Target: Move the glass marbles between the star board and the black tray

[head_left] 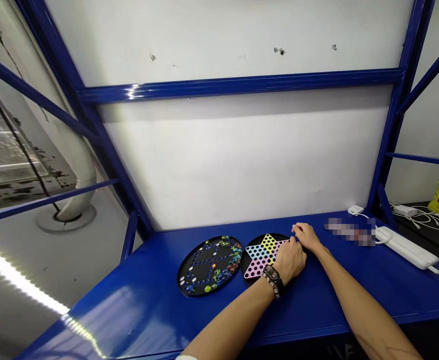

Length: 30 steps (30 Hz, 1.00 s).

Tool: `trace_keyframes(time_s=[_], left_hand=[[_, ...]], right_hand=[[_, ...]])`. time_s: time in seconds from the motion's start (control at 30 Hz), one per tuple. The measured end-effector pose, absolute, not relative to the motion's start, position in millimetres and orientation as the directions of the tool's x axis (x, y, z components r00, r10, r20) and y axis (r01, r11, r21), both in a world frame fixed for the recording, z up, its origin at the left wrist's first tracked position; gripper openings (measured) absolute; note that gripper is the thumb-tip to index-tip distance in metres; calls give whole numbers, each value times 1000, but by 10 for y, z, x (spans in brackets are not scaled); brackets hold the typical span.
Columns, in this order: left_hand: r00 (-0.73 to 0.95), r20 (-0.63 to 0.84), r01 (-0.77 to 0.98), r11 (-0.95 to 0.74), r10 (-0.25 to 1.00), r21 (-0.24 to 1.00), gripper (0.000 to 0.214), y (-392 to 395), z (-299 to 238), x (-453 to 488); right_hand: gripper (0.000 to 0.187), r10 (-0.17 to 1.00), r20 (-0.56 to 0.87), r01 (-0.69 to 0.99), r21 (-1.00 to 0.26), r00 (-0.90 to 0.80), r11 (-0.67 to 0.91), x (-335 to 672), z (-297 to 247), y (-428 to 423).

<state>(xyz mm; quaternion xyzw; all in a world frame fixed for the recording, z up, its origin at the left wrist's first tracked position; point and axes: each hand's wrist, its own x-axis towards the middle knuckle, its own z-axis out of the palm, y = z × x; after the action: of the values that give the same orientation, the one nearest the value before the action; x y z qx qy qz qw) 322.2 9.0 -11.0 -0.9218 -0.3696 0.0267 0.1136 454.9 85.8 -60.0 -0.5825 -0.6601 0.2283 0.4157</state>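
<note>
A Chinese checkers board [257,267] lies on the blue table, its pink, yellow and light-blue star set in a black round base. Over the board's right part is my left hand [291,257], with a dark wristband and a beaded bracelet at the wrist. Its fingers are curled, and what they hold, if anything, is hidden. My right hand [306,236] is just beyond the board's right edge, close to my left fingertips. Its fingers are bent together too, around something I cannot make out. To the left, a black round tray [200,265] carries several coloured glass marbles [236,255].
On the tray sit white discs [182,280] and a small orange cube [214,266]. A white power strip [407,247] with cables lies at the right of the blue table [159,310]. A blue metal frame [242,85] and white panel [242,160] stand behind.
</note>
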Motion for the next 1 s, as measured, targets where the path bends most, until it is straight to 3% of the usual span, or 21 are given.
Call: trace_keyframes(time_s=[1.0], left_hand=[[659,73,746,-638,749,-189,29,77,-157,3335]], right_hand=[[38,966,259,620,-759,8,199,4525,-658,881]])
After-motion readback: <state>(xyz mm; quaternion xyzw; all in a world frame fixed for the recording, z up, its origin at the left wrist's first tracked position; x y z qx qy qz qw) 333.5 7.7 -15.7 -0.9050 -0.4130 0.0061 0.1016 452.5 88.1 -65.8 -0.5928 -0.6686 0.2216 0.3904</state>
